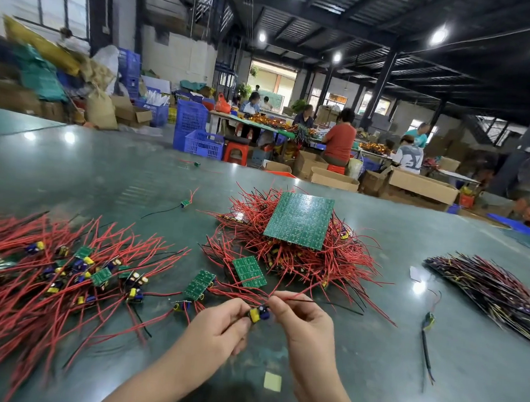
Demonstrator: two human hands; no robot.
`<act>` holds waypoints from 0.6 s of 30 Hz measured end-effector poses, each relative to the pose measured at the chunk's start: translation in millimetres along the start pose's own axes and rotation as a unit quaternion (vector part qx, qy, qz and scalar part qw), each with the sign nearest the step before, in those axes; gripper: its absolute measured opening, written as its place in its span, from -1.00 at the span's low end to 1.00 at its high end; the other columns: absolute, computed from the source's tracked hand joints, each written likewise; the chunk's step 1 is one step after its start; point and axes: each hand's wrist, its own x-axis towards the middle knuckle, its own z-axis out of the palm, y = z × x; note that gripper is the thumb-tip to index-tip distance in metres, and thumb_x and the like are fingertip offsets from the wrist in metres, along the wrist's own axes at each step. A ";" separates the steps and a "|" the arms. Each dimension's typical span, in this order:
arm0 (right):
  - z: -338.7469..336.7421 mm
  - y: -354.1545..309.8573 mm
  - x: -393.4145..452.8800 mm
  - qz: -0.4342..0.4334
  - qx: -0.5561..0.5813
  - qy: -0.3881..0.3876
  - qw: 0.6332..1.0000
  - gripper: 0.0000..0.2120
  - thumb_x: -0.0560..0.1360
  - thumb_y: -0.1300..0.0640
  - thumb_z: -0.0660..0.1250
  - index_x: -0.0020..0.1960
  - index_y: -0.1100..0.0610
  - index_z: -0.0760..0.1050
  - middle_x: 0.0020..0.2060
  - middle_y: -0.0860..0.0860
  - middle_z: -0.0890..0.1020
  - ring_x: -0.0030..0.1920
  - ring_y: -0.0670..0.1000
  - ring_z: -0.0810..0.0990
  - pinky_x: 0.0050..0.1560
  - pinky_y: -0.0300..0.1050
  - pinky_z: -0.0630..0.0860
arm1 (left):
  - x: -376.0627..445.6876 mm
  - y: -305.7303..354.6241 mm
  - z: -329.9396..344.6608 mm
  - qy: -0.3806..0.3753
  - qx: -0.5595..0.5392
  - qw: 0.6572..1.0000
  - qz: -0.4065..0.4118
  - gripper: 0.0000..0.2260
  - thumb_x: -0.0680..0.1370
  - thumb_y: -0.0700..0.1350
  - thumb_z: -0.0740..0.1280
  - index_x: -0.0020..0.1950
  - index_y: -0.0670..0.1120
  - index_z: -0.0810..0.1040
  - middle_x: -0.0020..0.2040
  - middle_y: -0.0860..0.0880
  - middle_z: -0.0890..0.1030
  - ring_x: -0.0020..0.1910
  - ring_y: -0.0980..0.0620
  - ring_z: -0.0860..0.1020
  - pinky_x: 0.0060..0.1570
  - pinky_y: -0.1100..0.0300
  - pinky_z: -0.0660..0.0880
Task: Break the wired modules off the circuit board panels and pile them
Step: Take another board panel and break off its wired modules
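Pinching a small wired module [258, 313] between them, the left hand [220, 329] and right hand [305, 322] hold it above the glossy green bench [371, 375], near a flat green circuit board panel [299, 220] on tangled red wires [340, 263]

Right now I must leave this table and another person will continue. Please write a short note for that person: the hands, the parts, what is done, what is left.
Left hand and right hand: both pinch one small wired module with yellow and blue parts, held above the green table.
Done: a loose pile of separated green modules with red wires lies to the left.
Left: a large green circuit board panel lies on the heap of red wires ahead; two smaller green panel pieces lie before it.
Next, probably: put the held module on the left pile.
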 end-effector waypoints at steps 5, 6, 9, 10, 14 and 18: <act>-8.2 -3.6 6.1 -0.026 0.005 0.033 0.999 -0.88 0.34 0.34 0.44 -0.32 0.17 0.65 -0.44 -0.02 0.61 -0.41 -0.17 0.53 -0.35 -0.40 0.45 | 1.7 0.1 -4.9 -0.005 -0.058 0.997 -0.045 -0.84 0.60 -0.28 0.18 -0.14 -0.18 0.48 -0.50 0.05 0.42 -0.50 0.18 0.31 -0.43 0.40 0.26; -11.3 -2.8 7.9 -0.023 0.001 0.034 0.999 -0.91 0.33 0.30 0.45 -0.32 0.16 0.64 -0.45 -0.02 0.59 -0.41 -0.15 0.51 -0.34 -0.39 0.44 | 1.8 0.6 -5.4 -0.010 -0.062 0.997 -0.051 -0.84 0.61 -0.27 0.17 -0.13 -0.18 0.49 -0.51 0.05 0.42 -0.51 0.18 0.30 -0.45 0.41 0.25; -16.5 -4.8 10.9 0.010 0.005 -0.023 1.000 -0.92 0.24 0.10 0.45 -0.31 0.10 0.64 -0.45 -0.01 0.55 -0.37 -0.09 0.48 -0.25 -0.27 0.45 | 1.3 2.5 -5.0 -0.021 -0.063 0.997 -0.050 -0.84 0.61 -0.28 0.16 -0.12 -0.19 0.48 -0.52 0.06 0.42 -0.54 0.22 0.29 -0.48 0.44 0.23; -17.3 -7.2 11.9 0.018 0.005 -0.047 0.999 -0.91 0.21 0.08 0.45 -0.31 0.08 0.64 -0.44 -0.01 0.54 -0.36 -0.08 0.48 -0.22 -0.24 0.45 | 1.2 2.8 -5.4 -0.020 -0.066 0.997 -0.046 -0.84 0.61 -0.29 0.16 -0.12 -0.19 0.47 -0.52 0.07 0.41 -0.55 0.23 0.29 -0.48 0.46 0.22; -30.2 -14.7 21.0 0.025 0.054 -0.020 0.998 -0.92 0.19 0.12 0.45 -0.33 0.10 0.66 -0.44 0.01 0.58 -0.39 -0.10 0.48 -0.32 -0.32 0.44 | 3.3 -0.1 -11.1 -0.006 -0.065 0.997 -0.044 -0.83 0.59 -0.35 0.16 -0.15 -0.24 0.47 -0.53 0.05 0.40 -0.56 0.23 0.31 -0.49 0.48 0.23; -37.6 -15.8 24.0 0.035 0.035 -0.017 0.999 -0.91 0.18 0.11 0.45 -0.34 0.12 0.65 -0.46 0.02 0.56 -0.43 -0.10 0.49 -0.36 -0.34 0.48 | 4.1 -6.7 -15.6 0.015 0.041 0.999 -0.004 -0.81 0.58 -0.31 0.23 -0.18 -0.10 0.51 -0.45 0.09 0.47 -0.43 0.20 0.40 -0.30 0.28 0.37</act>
